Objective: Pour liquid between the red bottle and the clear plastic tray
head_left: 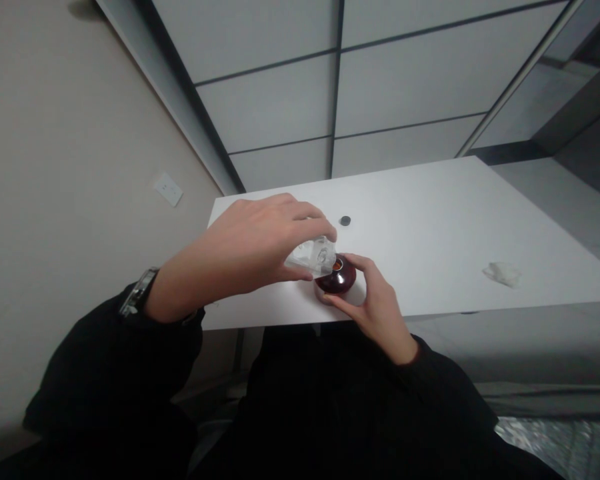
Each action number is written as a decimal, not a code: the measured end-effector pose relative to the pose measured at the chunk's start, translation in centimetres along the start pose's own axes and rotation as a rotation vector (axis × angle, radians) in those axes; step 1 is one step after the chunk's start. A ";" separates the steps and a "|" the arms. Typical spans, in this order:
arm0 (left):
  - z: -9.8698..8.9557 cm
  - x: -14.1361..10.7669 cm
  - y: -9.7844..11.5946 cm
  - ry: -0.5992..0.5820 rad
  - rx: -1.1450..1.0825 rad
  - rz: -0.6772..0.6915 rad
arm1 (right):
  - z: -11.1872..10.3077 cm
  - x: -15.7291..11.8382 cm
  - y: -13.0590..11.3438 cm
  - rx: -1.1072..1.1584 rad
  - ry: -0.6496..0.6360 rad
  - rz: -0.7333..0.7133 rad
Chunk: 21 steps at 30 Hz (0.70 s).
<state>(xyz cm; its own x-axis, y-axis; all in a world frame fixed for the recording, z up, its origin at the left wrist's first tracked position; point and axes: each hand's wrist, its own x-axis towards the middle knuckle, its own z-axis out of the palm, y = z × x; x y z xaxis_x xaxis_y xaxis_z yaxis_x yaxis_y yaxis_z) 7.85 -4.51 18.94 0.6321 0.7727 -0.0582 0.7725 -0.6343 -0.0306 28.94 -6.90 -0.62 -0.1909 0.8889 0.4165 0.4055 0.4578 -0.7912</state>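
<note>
My left hand (pixel 270 230) is closed round a clear, see-through container (pixel 314 256), tilted so that its end lies over the mouth of a dark red, round jar (pixel 340 280). The jar rests on the white table (pixel 430 220), and something orange shows inside its narrow, bright-rimmed opening. Thumb and fingers of my right hand (pixel 375 303) grip the jar from its right side. Whether anything flows from the container is too small to tell. Behind the jar lies a small dark round piece (pixel 345 221), perhaps a cap.
A crumpled whitish piece (pixel 503 273), possibly tissue or plastic, lies toward the table's right end. White panelled doors (pixel 280 100) stand behind the table. On the left wall (pixel 55 200) is a white socket (pixel 169 189).
</note>
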 end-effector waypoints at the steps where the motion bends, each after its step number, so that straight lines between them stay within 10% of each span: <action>1: 0.0 0.0 0.0 0.001 0.004 0.005 | 0.0 0.0 0.0 0.000 -0.001 0.000; 21: -0.6 0.7 0.6 0.029 0.095 0.117 | -0.2 0.1 -0.2 -0.017 0.003 -0.011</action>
<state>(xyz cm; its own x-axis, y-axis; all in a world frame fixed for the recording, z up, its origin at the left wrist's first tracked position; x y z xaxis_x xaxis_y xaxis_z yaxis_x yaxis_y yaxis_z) 8.80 -4.31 19.48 0.7198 0.6931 -0.0384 0.6853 -0.7183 -0.1197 29.02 -6.92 -0.30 -0.1929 0.8835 0.4269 0.4184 0.4676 -0.7787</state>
